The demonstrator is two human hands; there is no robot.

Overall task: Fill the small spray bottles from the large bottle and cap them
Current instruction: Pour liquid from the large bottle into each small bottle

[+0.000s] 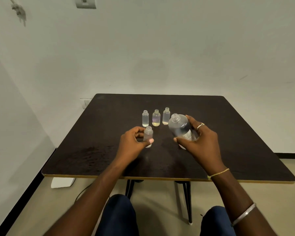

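My right hand [200, 140] grips the large clear bottle [180, 126], uncapped and tilted to the left, its base near the table. My left hand [134, 142] holds a small clear bottle [148, 134] upright on the table, open at the neck. Behind them three small uncapped bottles stand in a row: left [145, 118], middle [156, 118] and right [166, 116]. Each holds clear liquid. No caps or spray heads are in sight.
The dark brown table [237, 133] stands against a white wall, with its front edge near my knees. A white object [62, 182] lies on the floor under the table's left front corner.
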